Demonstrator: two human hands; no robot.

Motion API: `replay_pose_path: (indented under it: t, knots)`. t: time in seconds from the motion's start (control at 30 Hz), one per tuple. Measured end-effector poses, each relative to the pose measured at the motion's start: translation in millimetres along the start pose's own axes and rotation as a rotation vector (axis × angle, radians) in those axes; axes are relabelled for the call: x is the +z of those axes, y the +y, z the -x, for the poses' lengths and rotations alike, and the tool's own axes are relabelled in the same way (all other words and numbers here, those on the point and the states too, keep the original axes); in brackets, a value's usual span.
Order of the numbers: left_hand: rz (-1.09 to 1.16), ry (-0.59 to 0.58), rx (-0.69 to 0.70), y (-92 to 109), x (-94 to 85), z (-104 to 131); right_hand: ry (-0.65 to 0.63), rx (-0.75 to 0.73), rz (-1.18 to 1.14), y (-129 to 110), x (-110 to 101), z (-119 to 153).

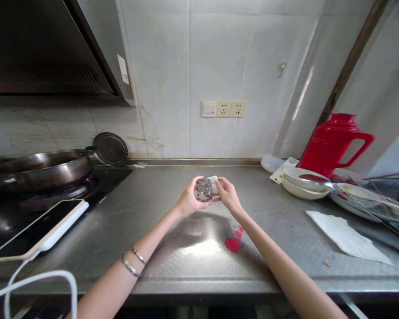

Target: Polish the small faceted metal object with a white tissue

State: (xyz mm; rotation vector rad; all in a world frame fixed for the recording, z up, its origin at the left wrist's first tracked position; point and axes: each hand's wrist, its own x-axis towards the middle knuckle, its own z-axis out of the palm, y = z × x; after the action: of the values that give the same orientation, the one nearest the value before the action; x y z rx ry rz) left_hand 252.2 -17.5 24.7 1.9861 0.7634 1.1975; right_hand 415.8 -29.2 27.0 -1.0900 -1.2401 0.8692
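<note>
Above the middle of the steel counter, my left hand [189,197] is wrapped round a small clear faceted glass [204,190], gripping it from the left. My right hand [228,193] pinches a small white piece [213,183], perhaps tissue or paper, against the right side of the glass. Both hands are raised a little over the metal surface. Below them, nearer the front edge, a torn red patch [234,241] lies on the counter beside my right forearm.
On the left are a steel pan [49,170] on the stove and a phone [36,228] with a white cable. At the right stand a red thermos [332,144], stacked bowls [304,188], plates [355,199] and a white napkin [347,237].
</note>
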Motion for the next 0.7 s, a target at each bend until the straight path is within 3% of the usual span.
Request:
replay_pose_path:
  t: [0.27,0.43,0.7]
  knots:
    - [-0.011,0.001,-0.039,-10,3.3,2,0.135,-0.363,0.198,-1,-5,-1]
    - [0.020,0.016,-0.026,-11,8.7,3,-0.026,-0.443,0.182,-8,-1,6]
    - [0.013,0.053,-0.005,-15,9.3,3,0.005,-0.495,0.200,-19,1,15]
